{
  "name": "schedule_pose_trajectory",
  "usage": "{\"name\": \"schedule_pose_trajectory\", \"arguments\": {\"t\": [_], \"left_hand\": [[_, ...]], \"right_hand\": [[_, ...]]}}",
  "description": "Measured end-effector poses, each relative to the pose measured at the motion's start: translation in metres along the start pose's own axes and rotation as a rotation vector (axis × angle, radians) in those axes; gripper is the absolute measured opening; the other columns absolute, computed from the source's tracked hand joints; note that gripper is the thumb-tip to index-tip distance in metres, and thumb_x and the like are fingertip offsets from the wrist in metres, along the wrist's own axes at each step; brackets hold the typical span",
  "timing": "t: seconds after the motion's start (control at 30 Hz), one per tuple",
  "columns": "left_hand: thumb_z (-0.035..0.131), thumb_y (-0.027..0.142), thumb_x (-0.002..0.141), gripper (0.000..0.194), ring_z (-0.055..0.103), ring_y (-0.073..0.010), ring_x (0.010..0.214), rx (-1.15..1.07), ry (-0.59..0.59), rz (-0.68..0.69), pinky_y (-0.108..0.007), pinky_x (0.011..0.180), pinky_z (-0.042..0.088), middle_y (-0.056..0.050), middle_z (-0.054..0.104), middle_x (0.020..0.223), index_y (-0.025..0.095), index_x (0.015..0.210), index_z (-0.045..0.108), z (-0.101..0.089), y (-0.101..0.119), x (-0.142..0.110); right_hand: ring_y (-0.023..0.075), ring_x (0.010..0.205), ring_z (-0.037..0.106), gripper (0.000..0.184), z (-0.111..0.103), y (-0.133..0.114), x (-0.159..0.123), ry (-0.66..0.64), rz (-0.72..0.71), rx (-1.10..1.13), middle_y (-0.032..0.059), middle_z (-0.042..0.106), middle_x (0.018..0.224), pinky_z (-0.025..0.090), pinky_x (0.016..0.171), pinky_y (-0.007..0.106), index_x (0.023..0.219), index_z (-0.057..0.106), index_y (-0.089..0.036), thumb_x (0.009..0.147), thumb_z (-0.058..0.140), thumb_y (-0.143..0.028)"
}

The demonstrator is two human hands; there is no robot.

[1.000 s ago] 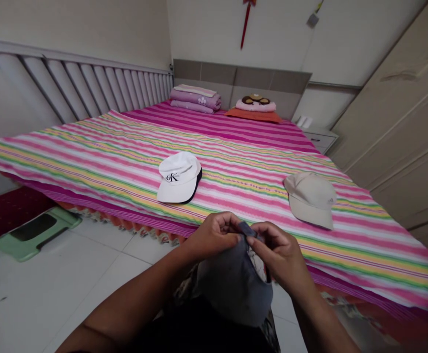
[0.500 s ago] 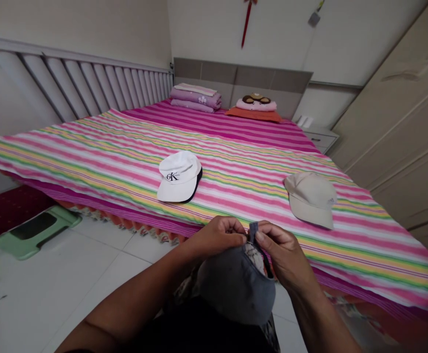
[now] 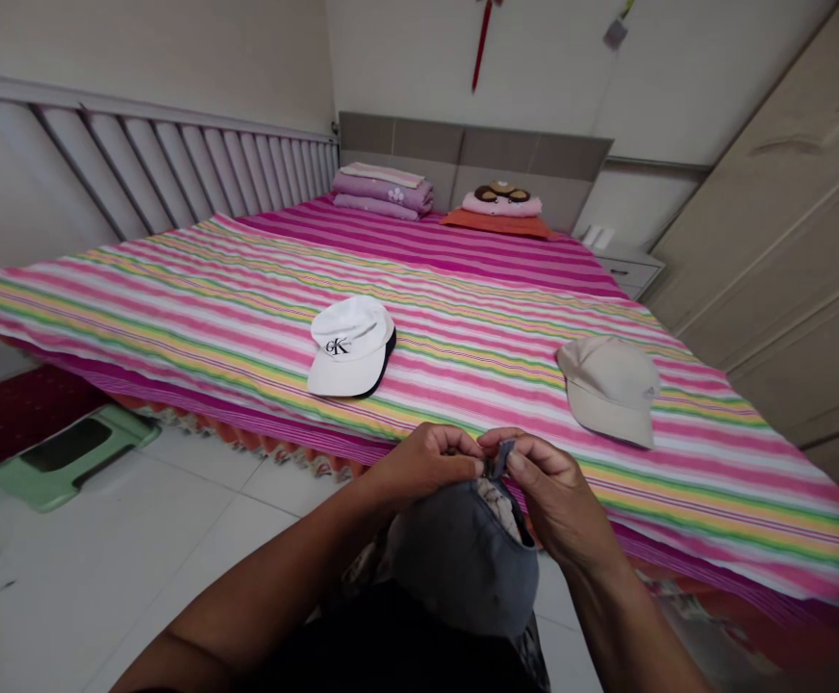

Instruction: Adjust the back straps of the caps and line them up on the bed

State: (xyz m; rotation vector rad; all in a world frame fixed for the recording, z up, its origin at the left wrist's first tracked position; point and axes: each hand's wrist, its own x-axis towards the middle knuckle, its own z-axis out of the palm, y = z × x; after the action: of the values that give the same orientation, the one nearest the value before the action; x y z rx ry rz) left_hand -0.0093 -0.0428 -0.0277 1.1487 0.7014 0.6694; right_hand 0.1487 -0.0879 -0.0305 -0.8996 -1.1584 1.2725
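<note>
A grey-blue cap (image 3: 463, 558) hangs below my hands, its back opening turned up and a pale patterned lining showing inside. My left hand (image 3: 430, 464) is closed on the cap's back edge, thumb and fingers pinched by the buckle. With my right hand (image 3: 553, 486) I pinch the short adjustment strap (image 3: 504, 457) of the same cap, whose end sticks up between the fingers. On the bed beyond lie a white cap (image 3: 353, 345) with black letters and a dark underside, to the left, and a beige cap (image 3: 611, 387) to the right.
A striped sheet (image 3: 232, 318) covers the bed. Folded purple bedding (image 3: 383, 192) and an orange pillow (image 3: 498, 225) lie by the headboard (image 3: 535, 159). A green stool (image 3: 73, 452) stands on the tiled floor at left. A wardrobe (image 3: 787, 260) lines the right side.
My right fingers have tipped the strap end over to the right and bent it lower. My left hand keeps its pinch, and the caps on the bed stay put.
</note>
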Motion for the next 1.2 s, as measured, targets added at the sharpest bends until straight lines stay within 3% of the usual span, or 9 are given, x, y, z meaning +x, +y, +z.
{"name": "schedule_pose_trajectory", "arguments": {"t": [0.17, 0.37, 0.6, 0.93, 1.2], "left_hand": [[0.066, 0.024, 0.059, 0.017, 0.041, -0.0051, 0.051, 0.03, 0.006, 0.019, -0.019, 0.05, 0.028, 0.002, 0.053, 0.059, 0.011, 0.065, 0.057, 0.001, 0.001, 0.0], [0.065, 0.025, 0.061, 0.016, 0.038, -0.005, 0.048, 0.082, 0.034, 0.02, -0.019, 0.048, 0.027, 0.003, 0.05, 0.056, 0.012, 0.067, 0.058, 0.001, 0.0, -0.001], [0.064, 0.023, 0.062, 0.013, 0.039, -0.0048, 0.047, 0.111, 0.032, 0.038, -0.019, 0.046, 0.027, 0.002, 0.052, 0.056, 0.011, 0.066, 0.059, 0.001, -0.002, 0.0], [0.067, 0.025, 0.061, 0.017, 0.037, -0.004, 0.045, 0.05, 0.03, 0.031, -0.019, 0.046, 0.026, 0.003, 0.05, 0.053, 0.011, 0.062, 0.058, -0.001, -0.009, 0.006], [0.066, 0.024, 0.059, 0.016, 0.035, -0.0033, 0.041, -0.054, 0.01, -0.048, -0.018, 0.043, 0.024, 0.004, 0.048, 0.05, 0.011, 0.063, 0.058, 0.002, -0.007, 0.005]], "right_hand": [[0.0174, 0.083, 0.054, 0.017, 0.003, -0.003, 0.0, 0.015, 0.05, 0.072, 0.0037, 0.06, 0.092, 0.041, 0.073, 0.028, 0.063, 0.059, -0.019, 0.075, 0.062, -0.031], [0.0198, 0.084, 0.055, 0.019, 0.0, -0.005, 0.003, 0.036, 0.069, -0.051, 0.0059, 0.061, 0.089, 0.042, 0.074, 0.031, 0.058, 0.057, -0.018, 0.069, 0.065, -0.031], [0.02, 0.082, 0.057, 0.014, -0.01, -0.006, 0.008, -0.036, 0.082, -0.175, 0.0079, 0.064, 0.091, 0.042, 0.071, 0.033, 0.061, 0.057, -0.017, 0.07, 0.062, -0.027], [0.0177, 0.079, 0.057, 0.017, -0.008, -0.017, 0.013, -0.092, 0.094, -0.317, 0.0052, 0.062, 0.082, 0.041, 0.069, 0.029, 0.054, 0.05, -0.017, 0.067, 0.062, -0.022], [0.0172, 0.077, 0.053, 0.022, -0.008, -0.031, 0.015, -0.261, 0.133, -0.4, 0.0063, 0.057, 0.085, 0.041, 0.066, 0.029, 0.053, 0.053, -0.017, 0.067, 0.065, -0.029]]}}
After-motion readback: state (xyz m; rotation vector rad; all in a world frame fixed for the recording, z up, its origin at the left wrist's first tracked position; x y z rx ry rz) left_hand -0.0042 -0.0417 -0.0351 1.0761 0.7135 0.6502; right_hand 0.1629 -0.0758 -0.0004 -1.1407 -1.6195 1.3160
